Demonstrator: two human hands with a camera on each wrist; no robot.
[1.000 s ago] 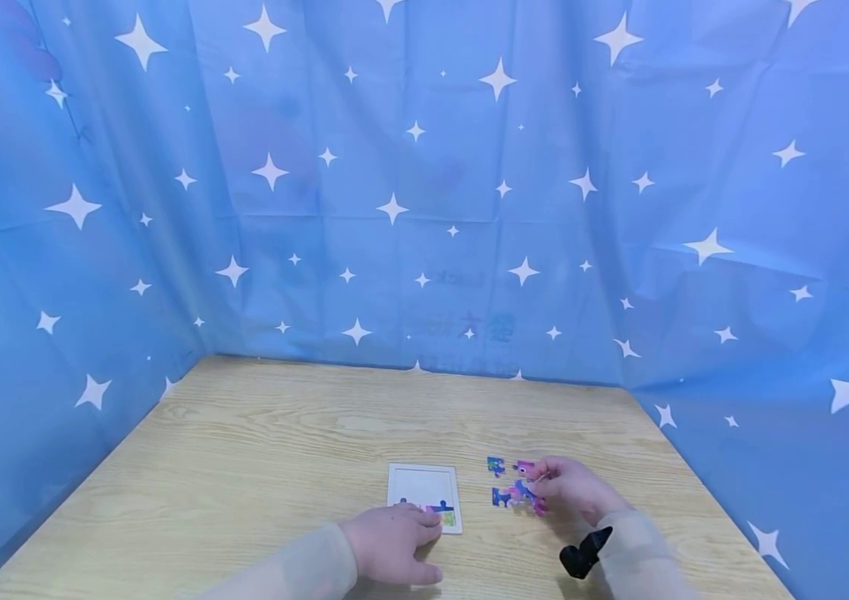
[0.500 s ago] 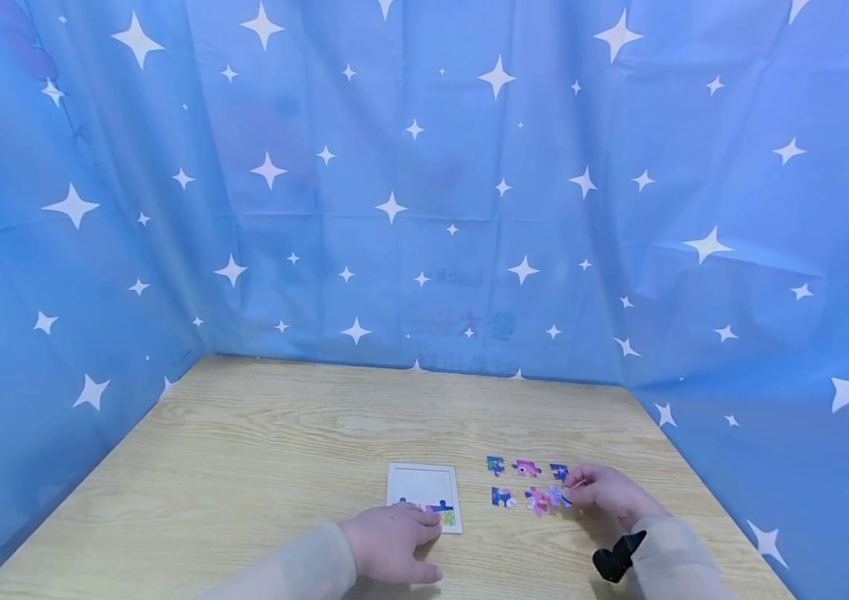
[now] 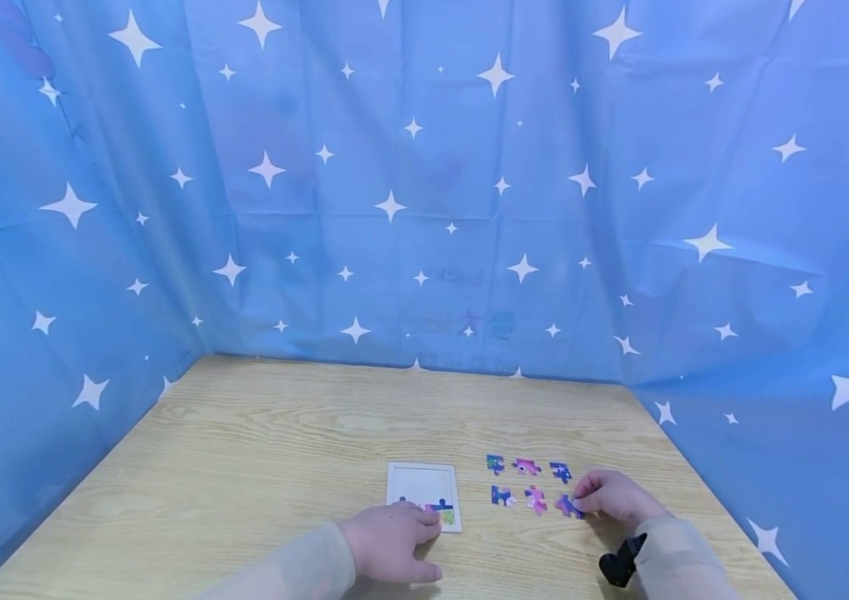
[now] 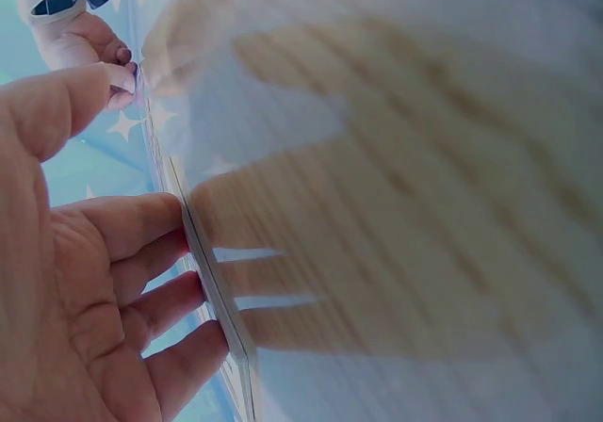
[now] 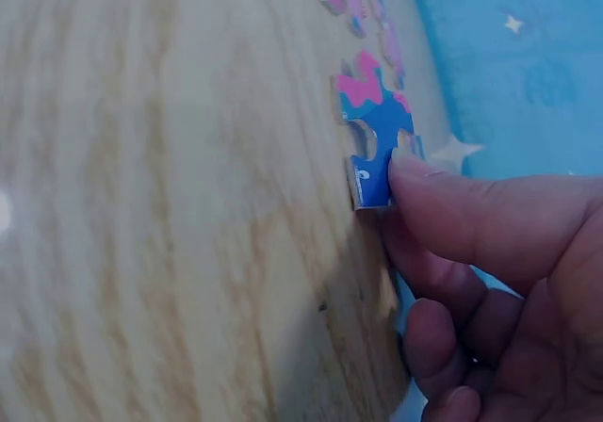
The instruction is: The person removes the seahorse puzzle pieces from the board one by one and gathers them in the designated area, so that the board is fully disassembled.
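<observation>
A white puzzle tray (image 3: 422, 482) lies on the table, with a few coloured puzzle pieces fitted along its near side. My left hand (image 3: 394, 543) rests on the tray's near edge, covering part of those pieces. In the left wrist view its fingertips (image 4: 209, 342) touch the tray's edge, fingers spread. My right hand (image 3: 619, 498) is at the near right end of the loose pieces. Its thumb and index finger pinch one corner of a blue and pink puzzle piece (image 5: 379, 135), which is low at the tabletop. The other fingers are curled in.
Loose pieces lie in two rows right of the tray. The far row has a blue-green piece (image 3: 495, 464), a pink piece (image 3: 526, 467) and a dark blue piece (image 3: 560, 472). Nearer are a blue piece (image 3: 502, 496) and a pink piece (image 3: 536, 500). A star-patterned curtain (image 3: 424, 250) surrounds the table.
My right hand has moved right, drawing the blue and pink puzzle piece away from the pink one it overlapped. The loose pieces now lie separated. My left hand has stayed on the tray.
</observation>
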